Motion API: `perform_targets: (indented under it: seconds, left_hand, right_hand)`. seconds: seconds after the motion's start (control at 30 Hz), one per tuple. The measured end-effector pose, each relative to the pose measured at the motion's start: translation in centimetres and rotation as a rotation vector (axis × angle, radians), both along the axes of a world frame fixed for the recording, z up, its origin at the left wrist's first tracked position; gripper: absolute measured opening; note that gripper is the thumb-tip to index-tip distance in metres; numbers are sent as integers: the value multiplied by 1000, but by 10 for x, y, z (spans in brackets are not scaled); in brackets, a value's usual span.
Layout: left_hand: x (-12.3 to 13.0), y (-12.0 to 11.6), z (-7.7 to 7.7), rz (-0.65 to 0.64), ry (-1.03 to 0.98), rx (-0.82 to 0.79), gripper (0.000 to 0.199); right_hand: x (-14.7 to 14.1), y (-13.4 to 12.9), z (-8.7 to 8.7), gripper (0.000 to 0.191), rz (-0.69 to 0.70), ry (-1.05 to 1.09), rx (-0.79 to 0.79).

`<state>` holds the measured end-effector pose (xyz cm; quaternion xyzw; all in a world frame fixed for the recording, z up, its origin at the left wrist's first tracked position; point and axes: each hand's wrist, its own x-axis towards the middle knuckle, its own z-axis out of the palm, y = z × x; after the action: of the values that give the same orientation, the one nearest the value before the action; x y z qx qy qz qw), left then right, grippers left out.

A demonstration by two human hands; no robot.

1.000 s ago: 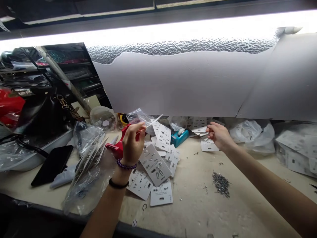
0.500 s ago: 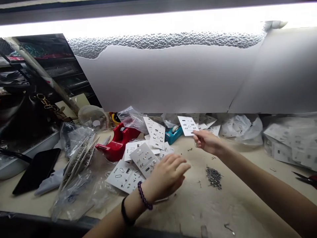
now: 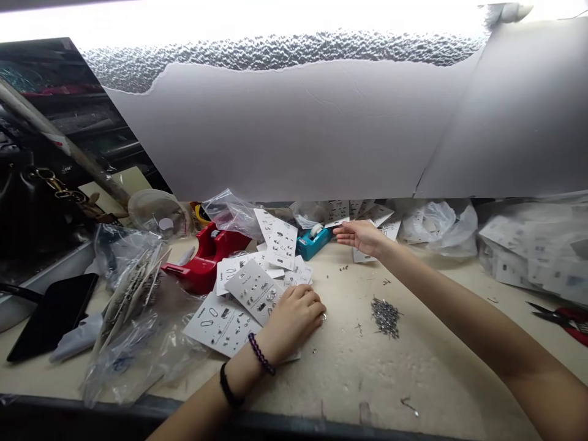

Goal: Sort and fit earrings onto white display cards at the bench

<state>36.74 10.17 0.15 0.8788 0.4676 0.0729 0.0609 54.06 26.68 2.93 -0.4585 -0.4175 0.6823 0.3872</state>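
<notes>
My left hand (image 3: 296,320), with a purple bead bracelet (image 3: 261,354) and a black band on the wrist, rests low over the right edge of the white earring cards (image 3: 260,291). Its fingers are curled down, and a tiny shiny piece (image 3: 324,316) shows at the fingertips; what they grip is hidden. My right hand (image 3: 361,237) reaches to the back, fingers stretched out beside the blue tape dispenser (image 3: 313,242). A printed card (image 3: 337,211) stands just behind those fingertips, and another card (image 3: 364,255) lies partly under the hand. A heap of small metal studs (image 3: 386,316) lies between my arms.
A red tape dispenser (image 3: 204,260) stands behind the cards. Left are clear plastic bags (image 3: 138,349) holding carded pieces and a black phone (image 3: 52,315). Bagged cards (image 3: 535,251) and red-handled scissors (image 3: 558,318) lie at right. A bent metal piece (image 3: 410,405) lies near the front edge.
My right hand has moved the card it held back among the rear cards, and its fingers are now stretched out. My left hand has lowered to the table, fingers curling. The view has shifted slightly.
</notes>
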Motion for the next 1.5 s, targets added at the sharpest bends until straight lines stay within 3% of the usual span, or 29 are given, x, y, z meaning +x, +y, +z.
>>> perform_targets:
  seconds: [0.27,0.47,0.63,0.77,0.9,1.0,1.1,1.2,1.3,1.37,1.43,1.5]
  left_hand:
    - [5,0,-3,20,-15,21,5]
    - [9,-1,5,40,-141,96,5]
    - [13,11,25,125,-377,70,21]
    - [21,34,32,195,-742,-51,25]
    - [28,50,26,290,-1085,-235,28]
    - [26,50,16,351,-1189,-272,28]
    - [22,45,9,412,-1300,-310,27]
    - [20,43,8,435,-1423,-372,28]
    - [22,43,11,446,-1466,-360,27]
    - [23,42,13,438,-1424,-318,26]
    - [26,38,15,364,-1304,-282,25]
    - [32,30,13,205,-1112,-203,25]
  right_hand:
    - [-1,-1,3,23,-30,-144,55]
    - [26,-32,1,20,13,-166,125]
    - [66,-65,-2,16,169,-228,169]
    - [84,-78,-9,22,219,-271,227]
    - [93,-86,-18,25,178,-259,257]
    - [99,-90,-21,27,182,-302,285]
    - [104,-93,-22,27,177,-488,484]
    - [106,-95,-24,23,85,-655,778]
    - [109,-97,-26,21,-110,-704,1054]
    - [111,-98,-26,21,-243,-729,1147]
    - [114,-98,-26,18,-336,-706,1074]
    - [114,-96,-27,14,-329,-596,828]
